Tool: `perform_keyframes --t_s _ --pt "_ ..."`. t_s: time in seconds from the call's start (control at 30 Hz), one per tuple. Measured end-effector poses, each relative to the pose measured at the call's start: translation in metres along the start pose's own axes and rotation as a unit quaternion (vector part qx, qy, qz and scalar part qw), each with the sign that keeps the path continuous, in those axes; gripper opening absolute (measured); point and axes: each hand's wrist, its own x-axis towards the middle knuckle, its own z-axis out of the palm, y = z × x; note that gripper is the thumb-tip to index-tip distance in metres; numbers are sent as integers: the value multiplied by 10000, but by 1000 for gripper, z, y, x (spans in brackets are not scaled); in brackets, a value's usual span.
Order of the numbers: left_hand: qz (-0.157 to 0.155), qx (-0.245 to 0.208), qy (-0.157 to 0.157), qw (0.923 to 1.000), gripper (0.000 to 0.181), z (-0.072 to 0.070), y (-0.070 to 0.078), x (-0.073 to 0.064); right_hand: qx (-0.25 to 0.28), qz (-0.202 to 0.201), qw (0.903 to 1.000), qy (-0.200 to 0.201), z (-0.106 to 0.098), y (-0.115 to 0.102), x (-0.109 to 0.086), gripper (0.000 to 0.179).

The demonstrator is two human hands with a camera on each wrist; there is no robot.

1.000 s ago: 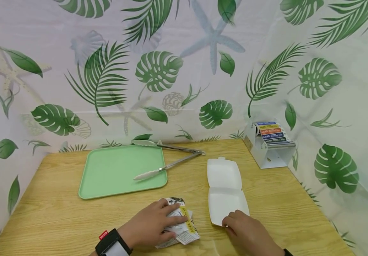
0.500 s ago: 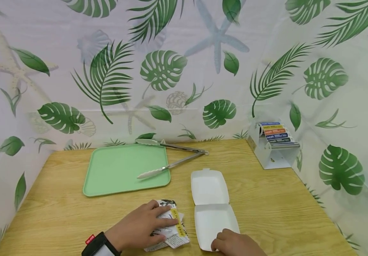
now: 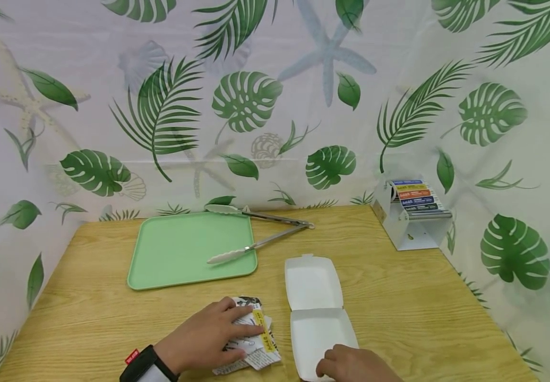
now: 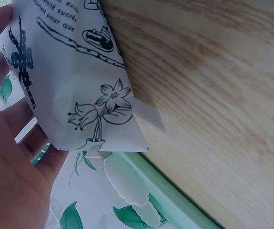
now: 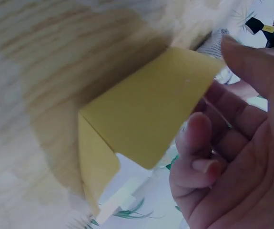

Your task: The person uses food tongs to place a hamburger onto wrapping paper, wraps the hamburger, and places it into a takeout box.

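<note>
My left hand [image 3: 215, 334] rests spread over a folded piece of printed wrapping paper [image 3: 267, 354] with a yellow strip. In the left wrist view, a flower drawing shows on the paper [image 4: 79, 95], and the fingers run along its edge and partly behind it. A white clamshell takeout box [image 3: 313, 281] lies unfolded to its right, lid away from me. My right hand [image 3: 353, 366] has curled fingers at the box's near rim. The right wrist view shows the box's yellow-brown outer wall [image 5: 141, 109], the thumb at its upper corner and bent fingers along its edge.
A green tray [image 3: 174, 249] sits at the back left, with spread metal tongs [image 3: 275, 239] lying partly over its right side. A white dispenser of coloured label rolls [image 3: 413, 217] stands at the back right. A leaf-print sheet [image 3: 256, 48] hangs around the wooden table.
My right hand has drawn the takeout box toward me and a little left, closer to the wrapping paper. The left hand stays on the paper. The head view has shifted slightly.
</note>
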Motion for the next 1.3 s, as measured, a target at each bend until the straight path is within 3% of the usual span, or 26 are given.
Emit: perform_keyframes --t_s 0.07,0.17,0.23,0.3,0.37,0.4,0.47,0.57,0.63,0.7,0.8,1.0,1.13,1.3 --pt "-10 28 -11 10000 49 -1 0 0 124 234 9996 -105 -7 -3 6 30" --pt "22 97 12 9999 50 -2 0 1 873 754 9925 -406 -18 -11 19 35" --pt "100 155 86 9998 51 -3 0 1 1588 1065 9797 -605 -24 -17 30 38" --pt "169 126 236 9995 50 -5 0 0 2355 1337 9599 -717 -27 -21 41 46" --pt "55 -1 510 9987 47 -7 0 -3 2837 1403 9462 -681 -28 -21 57 54" --pt "-97 -104 718 9973 45 -8 0 -5 3021 1415 9404 -653 -29 -20 65 57" --pt "-688 -414 1100 9907 42 -9 -1 -10 3258 1500 9310 -674 -29 -17 83 62" --pt "-1945 -1000 1419 9654 46 -9 -4 -17 3525 1816 9136 -904 -29 -12 109 67" --pt "-2659 -1495 1232 9443 54 -7 -7 -22 3627 2093 9012 -1117 -27 -10 124 70" --pt "-3037 -1918 940 9285 64 -4 -10 -26 3675 2308 8917 -1291 -22 -9 134 70" --pt "-3097 -2549 553 9143 73 1 -12 -30 3666 2429 8867 -1425 -15 -12 145 68" --pt "-2913 -3097 695 9025 70 6 -7 -29 3746 2461 8848 -1278 -7 -15 146 67" --pt "-2921 -3071 905 9012 62 2 -3 -27 3701 2377 8904 -1174 -10 -16 144 65" --pt "-2813 -3068 1057 9031 57 -15 3 -15 3936 2492 8795 -975 -31 -8 135 62"
